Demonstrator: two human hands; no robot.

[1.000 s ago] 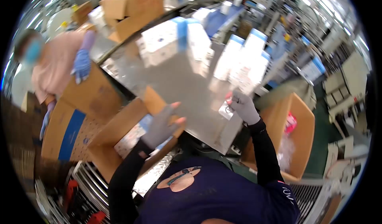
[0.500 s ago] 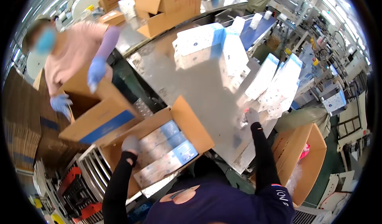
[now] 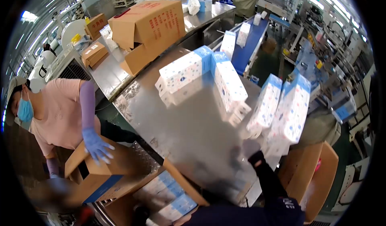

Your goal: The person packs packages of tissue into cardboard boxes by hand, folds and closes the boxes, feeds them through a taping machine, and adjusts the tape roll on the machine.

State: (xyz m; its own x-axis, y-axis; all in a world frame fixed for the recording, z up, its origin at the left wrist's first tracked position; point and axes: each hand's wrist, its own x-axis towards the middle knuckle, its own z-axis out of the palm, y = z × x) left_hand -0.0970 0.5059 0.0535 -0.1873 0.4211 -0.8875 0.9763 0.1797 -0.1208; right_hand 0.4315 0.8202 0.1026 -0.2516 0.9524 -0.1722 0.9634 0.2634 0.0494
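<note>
My right hand, in a grey glove, is over the metal table, just below the near ends of the long white-and-blue dotted packs. Motion smears its fingers. Of my left arm only a dark sleeve shows at the bottom edge, by the open carton; the hand cannot be made out. Inside that carton lie several similar packs. One more pack lies beside those near my right hand. Two others meet at an angle farther back.
A co-worker in purple sleeves and blue gloves handles another open carton at the left. A large carton stands at the back. Wrapped packs ride a blue conveyor. At the right stands an open carton.
My view has tilted up and shifted. My right hand has left the small reddish item on the table and blurred. My left hand has dropped nearly out of sight. The co-worker's carton has moved lower.
</note>
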